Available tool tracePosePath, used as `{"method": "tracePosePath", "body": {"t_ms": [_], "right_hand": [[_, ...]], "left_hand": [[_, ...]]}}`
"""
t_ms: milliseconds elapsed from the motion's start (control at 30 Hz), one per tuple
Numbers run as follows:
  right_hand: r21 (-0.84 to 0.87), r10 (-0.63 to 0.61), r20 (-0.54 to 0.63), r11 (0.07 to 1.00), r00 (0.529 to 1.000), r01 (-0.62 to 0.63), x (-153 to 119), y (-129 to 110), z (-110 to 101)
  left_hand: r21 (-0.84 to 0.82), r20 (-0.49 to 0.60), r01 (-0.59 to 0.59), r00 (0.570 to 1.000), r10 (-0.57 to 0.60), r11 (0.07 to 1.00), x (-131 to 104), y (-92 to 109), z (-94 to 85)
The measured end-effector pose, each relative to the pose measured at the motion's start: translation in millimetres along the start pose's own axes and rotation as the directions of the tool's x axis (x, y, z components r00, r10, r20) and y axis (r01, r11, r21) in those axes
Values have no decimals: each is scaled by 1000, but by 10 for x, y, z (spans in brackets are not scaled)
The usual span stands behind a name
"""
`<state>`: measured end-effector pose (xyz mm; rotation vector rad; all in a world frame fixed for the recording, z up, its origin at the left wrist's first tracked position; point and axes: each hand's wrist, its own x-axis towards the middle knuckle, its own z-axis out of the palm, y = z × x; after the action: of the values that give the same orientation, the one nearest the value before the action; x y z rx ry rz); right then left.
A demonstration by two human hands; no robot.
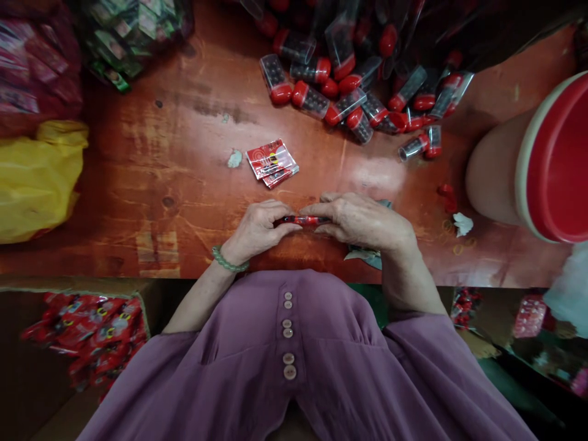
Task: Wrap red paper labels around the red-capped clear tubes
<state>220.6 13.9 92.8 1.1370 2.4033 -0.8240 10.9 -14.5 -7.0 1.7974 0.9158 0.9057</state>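
Observation:
A thin red and black packet (307, 220) is held edge-on between both hands, just above the table's front part. My left hand (261, 225), with a green bead bracelet at the wrist, pinches its left end between thumb and fingers. The right end is gripped by my right hand (358, 222), whose fingers cover part of it. Beyond the hands, a small stack of red printed packets (272, 162) lies flat on the wooden table (202, 159).
Clear tubes with red caps (312, 101) are heaped at the back. A red-lidded bucket (498, 165) stands right. Yellow (39, 184) and green (133, 30) bags lie left. Below the table edge, a box (144, 300) holds red packets.

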Motion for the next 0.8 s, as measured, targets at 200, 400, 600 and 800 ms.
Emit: {"method": "tracePosePath", "body": {"t_ms": [200, 400, 600, 800], "right_hand": [[-15, -13, 3, 1000, 1000, 13, -8, 29, -59], [7, -34, 54, 999, 998, 34, 21, 50, -96], [4, 19, 80, 1000, 997, -20, 65, -7, -84], [110, -10, 63, 994, 998, 3, 96, 12, -111]], "left_hand": [[22, -2, -6, 1000, 6, 1000, 11, -35, 13], [23, 25, 22, 999, -23, 999, 17, -48, 3], [65, 66, 15, 998, -19, 998, 18, -54, 7], [26, 134, 51, 990, -54, 998, 39, -4, -40]]}}
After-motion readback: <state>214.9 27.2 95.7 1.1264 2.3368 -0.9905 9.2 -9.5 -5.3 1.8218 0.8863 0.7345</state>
